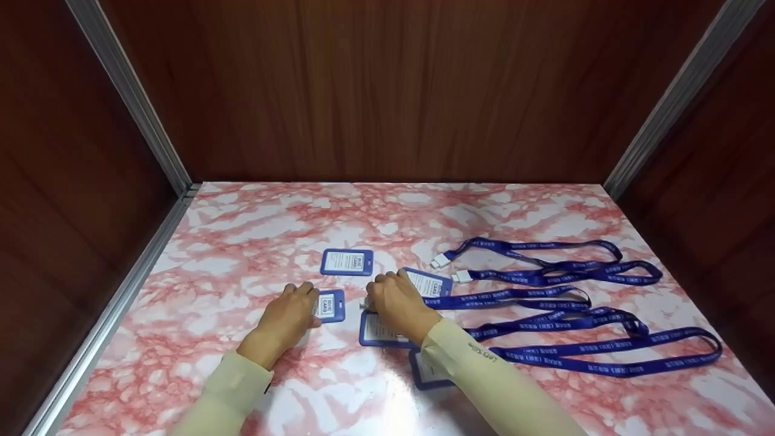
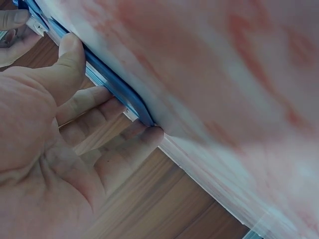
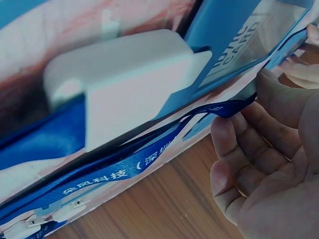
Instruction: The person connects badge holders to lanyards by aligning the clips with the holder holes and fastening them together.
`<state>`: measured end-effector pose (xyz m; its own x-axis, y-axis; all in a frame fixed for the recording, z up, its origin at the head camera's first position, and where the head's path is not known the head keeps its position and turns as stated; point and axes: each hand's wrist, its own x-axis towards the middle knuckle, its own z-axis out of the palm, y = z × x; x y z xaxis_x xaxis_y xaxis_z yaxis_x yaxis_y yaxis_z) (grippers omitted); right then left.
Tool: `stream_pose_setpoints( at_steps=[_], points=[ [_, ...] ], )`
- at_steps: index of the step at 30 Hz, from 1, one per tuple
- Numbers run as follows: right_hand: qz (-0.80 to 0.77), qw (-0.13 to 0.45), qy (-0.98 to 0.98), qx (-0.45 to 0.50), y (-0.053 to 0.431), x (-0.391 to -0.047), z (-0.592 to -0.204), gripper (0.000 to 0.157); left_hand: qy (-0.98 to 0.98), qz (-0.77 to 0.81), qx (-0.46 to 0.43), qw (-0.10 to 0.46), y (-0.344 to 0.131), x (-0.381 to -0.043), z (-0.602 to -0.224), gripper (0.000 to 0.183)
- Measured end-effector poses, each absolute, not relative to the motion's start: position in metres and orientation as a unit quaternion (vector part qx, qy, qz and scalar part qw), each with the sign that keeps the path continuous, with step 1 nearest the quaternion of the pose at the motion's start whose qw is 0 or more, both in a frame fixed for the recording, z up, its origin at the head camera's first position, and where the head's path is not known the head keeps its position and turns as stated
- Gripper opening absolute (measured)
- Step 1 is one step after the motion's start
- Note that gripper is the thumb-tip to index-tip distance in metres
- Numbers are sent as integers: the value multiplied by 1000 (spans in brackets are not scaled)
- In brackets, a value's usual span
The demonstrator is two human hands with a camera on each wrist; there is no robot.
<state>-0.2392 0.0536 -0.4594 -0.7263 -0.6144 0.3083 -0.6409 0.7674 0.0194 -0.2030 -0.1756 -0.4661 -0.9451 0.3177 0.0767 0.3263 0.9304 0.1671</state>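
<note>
One metal rail (image 1: 118,306) runs down the left edge of the marbled tabletop (image 1: 200,254), and from it a broad stretch of tabletop reaches to the left hand (image 1: 281,318). That hand pinches a blue-rimmed card holder (image 1: 330,307), thumb on one face and fingers on the other; its right end sticks out past the fingers. Just beyond it, toward the back, a second card holder (image 1: 339,262) lies flat, with a wide band of tabletop between it and the far edge.

A narrow gap separates the held holder from the right hand (image 1: 396,303), whose thumb and forefinger pinch the end of a blue lanyard (image 1: 466,301). Below that hand lies a third card holder (image 1: 366,333), partly covered; a fourth (image 1: 436,283) lies tilted behind it, and a fifth (image 1: 424,379) shows partly from under the right sleeve (image 1: 484,369).

Further right, two lanyards with white clips (image 1: 461,277) lie close together, clips pointing left. Nearer the person, two more straps (image 1: 672,366) stretch rightward, their left ends hidden by the sleeve. The lowest loop comes close to the right edge, leaving little room there; the space widens toward the far right corner.
</note>
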Motion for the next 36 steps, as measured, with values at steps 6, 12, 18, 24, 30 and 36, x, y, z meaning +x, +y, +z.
stream_pose_setpoints(
  at_steps=[6, 12, 18, 24, 30, 36],
  points=[
    [46, 151, -929, 335, 50, -240, -458, 7, -982, -92, -162, 30, -175, -205, -466, 51],
    [35, 134, -933, 333, 47, -241, -456, 4, -984, -91, -155, 20, -175, -205, -466, 51],
    [38, 122, -935, 331, 43, -240, -455, 4, -983, -90, -156, 23, -174, -204, -466, 49],
    [39, 122, -936, 327, 39, -239, -459, 4, -984, -88, -155, 19, -173, -204, -465, 49],
    [28, 129, -934, 331, 35, -239, -460, 5, -983, -92, -155, 24, -173, -203, -466, 48],
    [21, 137, -933, 332, 29, -240, -463, 8, -984, -93, -152, 21, -172, -203, -466, 48]
  ],
)
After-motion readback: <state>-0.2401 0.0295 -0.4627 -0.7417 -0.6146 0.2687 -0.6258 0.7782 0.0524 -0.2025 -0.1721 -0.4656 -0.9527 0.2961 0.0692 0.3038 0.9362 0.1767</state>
